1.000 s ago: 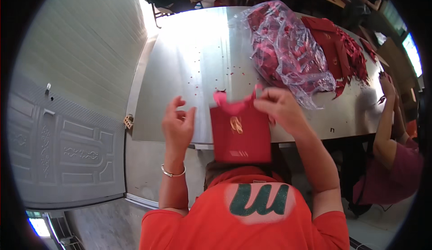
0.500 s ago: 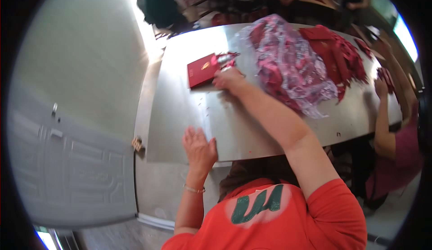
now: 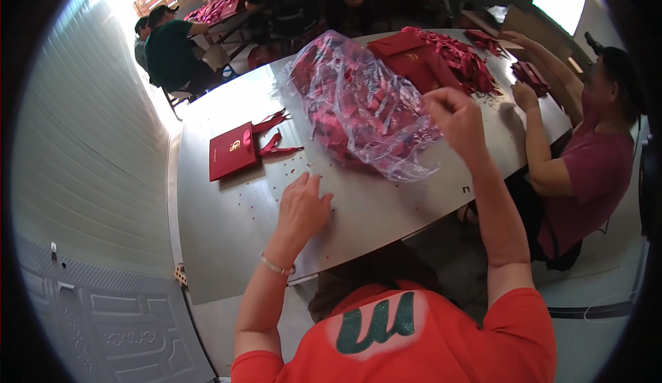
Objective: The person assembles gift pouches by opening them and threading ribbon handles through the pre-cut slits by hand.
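A flat dark-red paper gift bag (image 3: 233,151) with gold print and red ribbon handles (image 3: 274,150) lies at the left of the metal table, touched by neither hand. My left hand (image 3: 302,207) is over the near part of the table, thumb apart from the fingers, holding nothing. My right hand (image 3: 456,122) is raised at the right edge of a clear plastic bag (image 3: 358,107) full of red and pink pieces; its fingers are curled in, with nothing visible in them. Just beyond that hand lie more dark-red gift bags (image 3: 407,55) and a heap of red ribbons (image 3: 462,55).
Small red bits dot the metal table (image 3: 234,245). At its right side a co-worker (image 3: 579,169) in a purple top handles a small stack of dark-red items (image 3: 529,78). Other people sit at tables behind, one in dark green (image 3: 169,52). A grey panelled door (image 3: 103,321) stands at left.
My right hand has let go of the gift bag and swung right to the plastic bag. The gift bag stays on the table with its handles spread. The whole view has turned right.
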Action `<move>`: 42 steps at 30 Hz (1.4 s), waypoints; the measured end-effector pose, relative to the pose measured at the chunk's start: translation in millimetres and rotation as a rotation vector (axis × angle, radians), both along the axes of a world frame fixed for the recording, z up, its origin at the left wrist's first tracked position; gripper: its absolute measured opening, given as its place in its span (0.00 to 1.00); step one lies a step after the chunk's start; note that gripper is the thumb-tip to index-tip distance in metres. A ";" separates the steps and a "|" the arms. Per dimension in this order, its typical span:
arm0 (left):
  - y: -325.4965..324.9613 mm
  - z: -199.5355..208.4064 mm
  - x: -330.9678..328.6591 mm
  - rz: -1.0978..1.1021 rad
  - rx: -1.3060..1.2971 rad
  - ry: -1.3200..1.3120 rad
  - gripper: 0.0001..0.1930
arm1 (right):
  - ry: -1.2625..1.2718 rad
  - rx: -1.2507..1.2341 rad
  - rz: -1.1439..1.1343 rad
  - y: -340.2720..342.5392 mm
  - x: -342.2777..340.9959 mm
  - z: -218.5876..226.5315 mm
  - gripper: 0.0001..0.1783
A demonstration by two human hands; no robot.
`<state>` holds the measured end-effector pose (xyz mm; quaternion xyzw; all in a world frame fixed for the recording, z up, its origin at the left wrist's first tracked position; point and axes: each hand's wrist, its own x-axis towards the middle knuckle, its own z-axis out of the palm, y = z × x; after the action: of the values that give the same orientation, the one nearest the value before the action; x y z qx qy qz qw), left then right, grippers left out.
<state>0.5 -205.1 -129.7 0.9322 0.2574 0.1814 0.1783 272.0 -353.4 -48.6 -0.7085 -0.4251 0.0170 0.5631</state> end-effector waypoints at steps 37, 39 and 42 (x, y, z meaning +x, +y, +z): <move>-0.2 46.8 7.1 -0.121 0.058 -1.148 0.16 | 0.827 -0.222 0.706 20.3 -123.7 -52.4 0.28; -0.8 50.9 6.3 -0.117 0.023 -1.171 0.16 | 0.897 -0.260 0.628 31.6 -119.5 -80.6 0.27; -1.8 50.2 9.2 -0.165 -0.023 -0.980 0.14 | 0.406 -0.248 0.421 51.8 -112.5 -113.4 0.30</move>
<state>9.8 -207.0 -79.6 0.7526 0.0708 0.5806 0.3026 159.5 -301.6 -162.0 -0.6502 -0.4360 0.3261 0.5298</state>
